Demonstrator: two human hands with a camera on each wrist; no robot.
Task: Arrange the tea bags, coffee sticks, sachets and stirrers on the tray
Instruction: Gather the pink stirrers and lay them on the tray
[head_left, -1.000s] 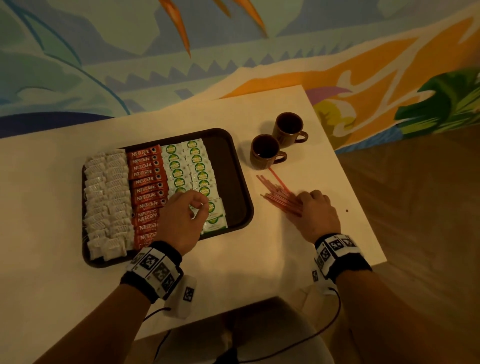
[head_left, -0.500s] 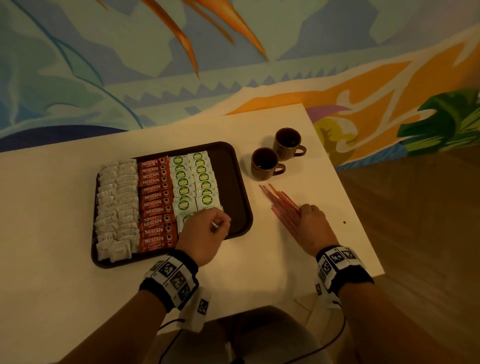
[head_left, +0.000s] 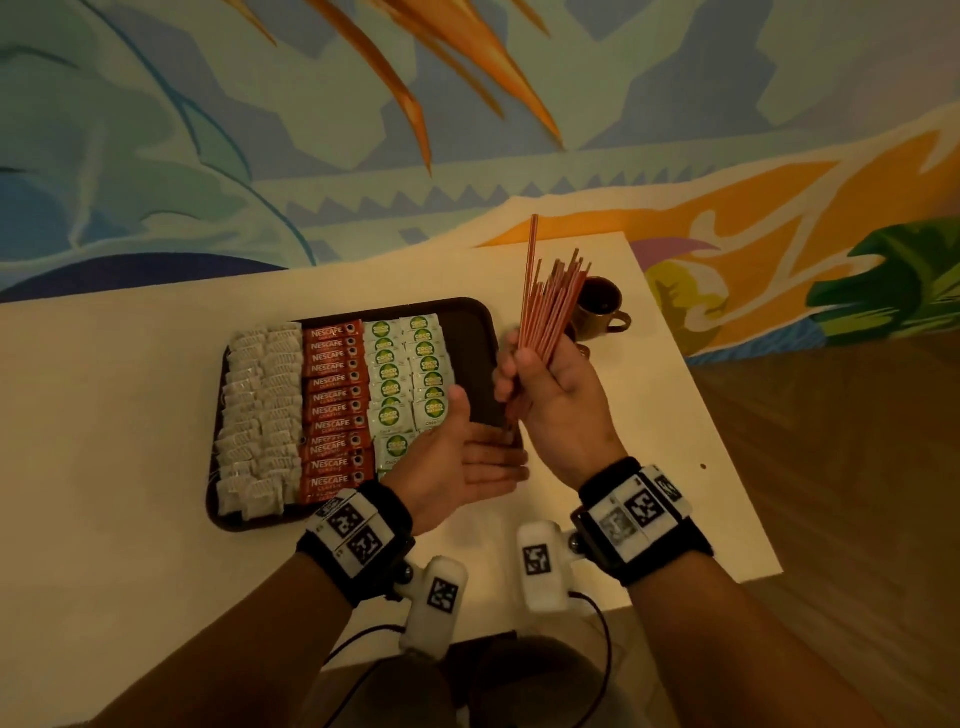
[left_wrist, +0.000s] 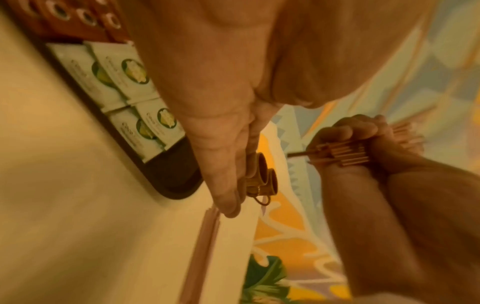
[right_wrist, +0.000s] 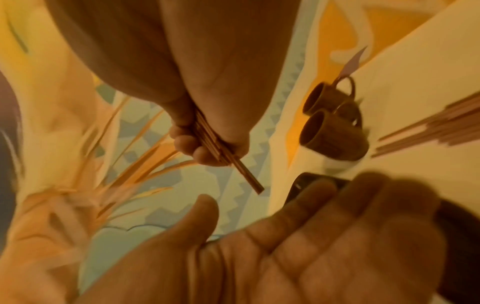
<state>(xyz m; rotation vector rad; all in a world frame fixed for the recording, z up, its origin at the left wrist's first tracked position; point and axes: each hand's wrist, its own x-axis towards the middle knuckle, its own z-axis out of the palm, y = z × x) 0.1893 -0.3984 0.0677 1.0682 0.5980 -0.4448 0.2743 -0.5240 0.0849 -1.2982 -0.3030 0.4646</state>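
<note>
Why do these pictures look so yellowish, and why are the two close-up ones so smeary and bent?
Head view: dim warm light, yet the tray and sachet print stay sharp. Left wrist view: the left hand fills the frame, soft and orange; the table edge runs tilted. Right wrist view: the open left palm is blurred, and the stirrers in the right hand streak.
</note>
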